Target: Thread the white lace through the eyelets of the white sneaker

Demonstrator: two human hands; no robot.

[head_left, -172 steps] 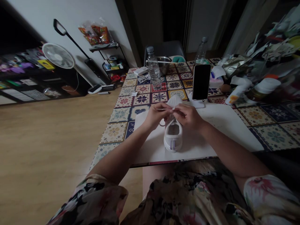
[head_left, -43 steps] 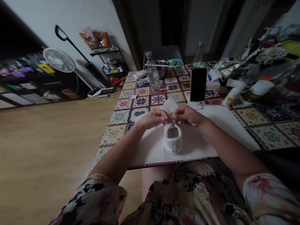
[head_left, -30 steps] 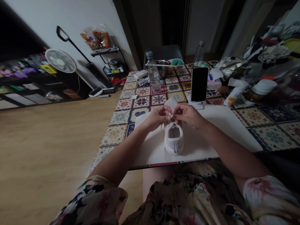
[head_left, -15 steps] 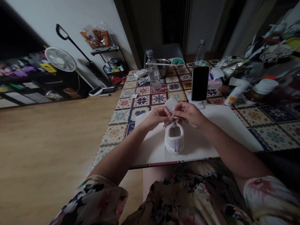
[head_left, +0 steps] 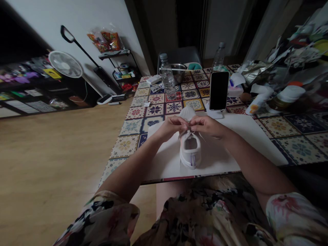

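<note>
A white sneaker [head_left: 191, 158] stands on a white sheet [head_left: 164, 160], its heel towards me and its toe pointing away. Over its tongue, my left hand [head_left: 174, 125] and my right hand [head_left: 205, 125] meet with fingertips almost touching. Each one pinches part of the pale shoelace [head_left: 189, 132]. Loose lace ends hang down on both sides below the fingers. The fingers cover most of the lacing, so the shape of the knot between them is hard to make out.
Behind the shoe a phone [head_left: 219, 91] stands upright on a white stand. A clear plastic bottle [head_left: 167, 79] and a metal bowl [head_left: 179, 72] are farther back on the patterned tablecloth [head_left: 128, 126]. Bottles, including a white-capped jar [head_left: 288, 97], and bags crowd the right side.
My hands have drawn level and closer together over the lace. My right fingers have turned from raised to flatter, and a lace end now shows hanging at the right.
</note>
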